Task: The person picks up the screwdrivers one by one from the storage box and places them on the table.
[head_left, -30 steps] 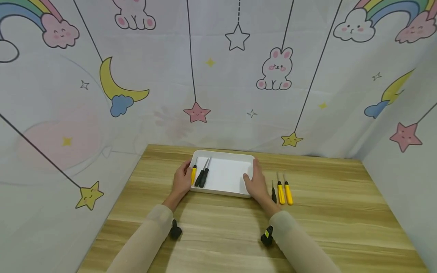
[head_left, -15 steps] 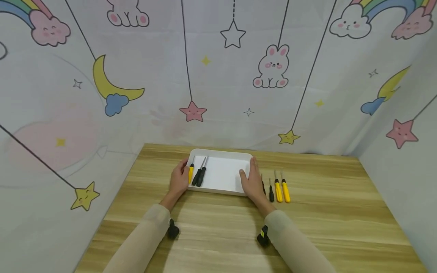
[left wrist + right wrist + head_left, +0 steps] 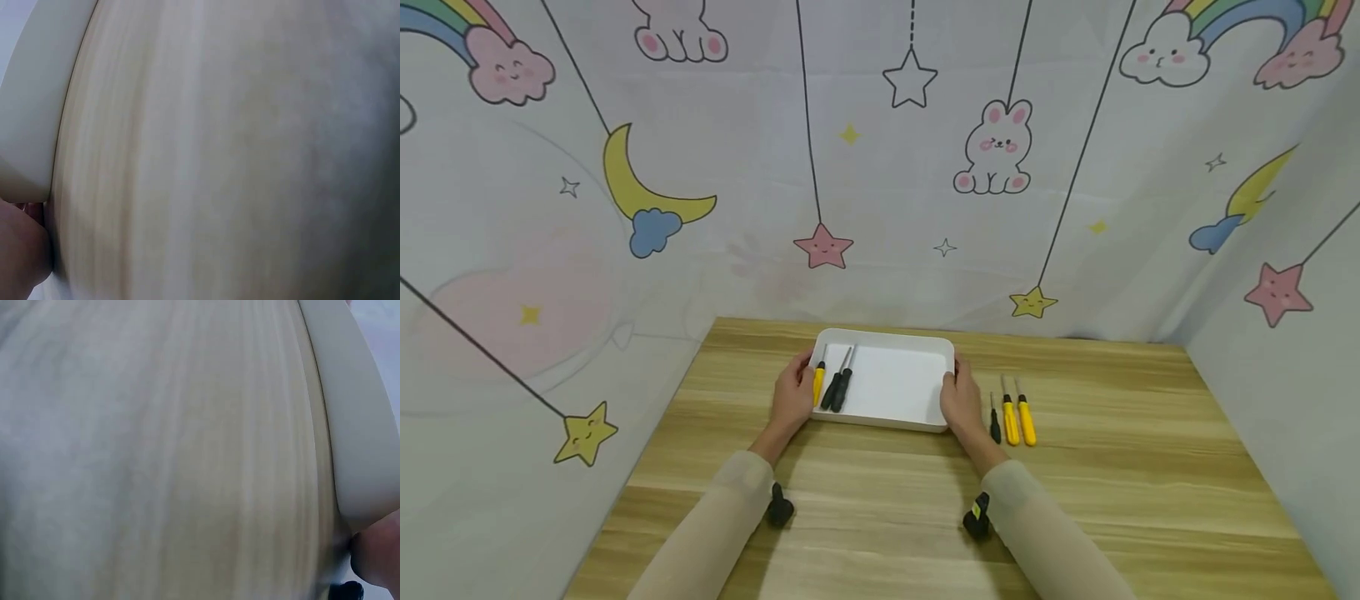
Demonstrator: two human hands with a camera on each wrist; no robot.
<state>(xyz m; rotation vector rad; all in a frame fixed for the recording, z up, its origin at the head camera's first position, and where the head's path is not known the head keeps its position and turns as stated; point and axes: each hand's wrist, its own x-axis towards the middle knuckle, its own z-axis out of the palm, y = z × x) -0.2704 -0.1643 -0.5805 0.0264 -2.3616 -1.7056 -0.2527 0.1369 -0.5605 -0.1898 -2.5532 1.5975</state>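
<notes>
Tray now has right fingers curled around it.

The head view looks forward and down from high over the near side of the surface, far enough back to see the left hand, the right hand and the cloth past the far edge. Each wrist view looks at the surface from very close. All three share the near side of the tray.

White tray, 3 yellow-and-black screwdrivers, black screwdrivers, streaked tan table, cartoon-printed white backdrop
</notes>
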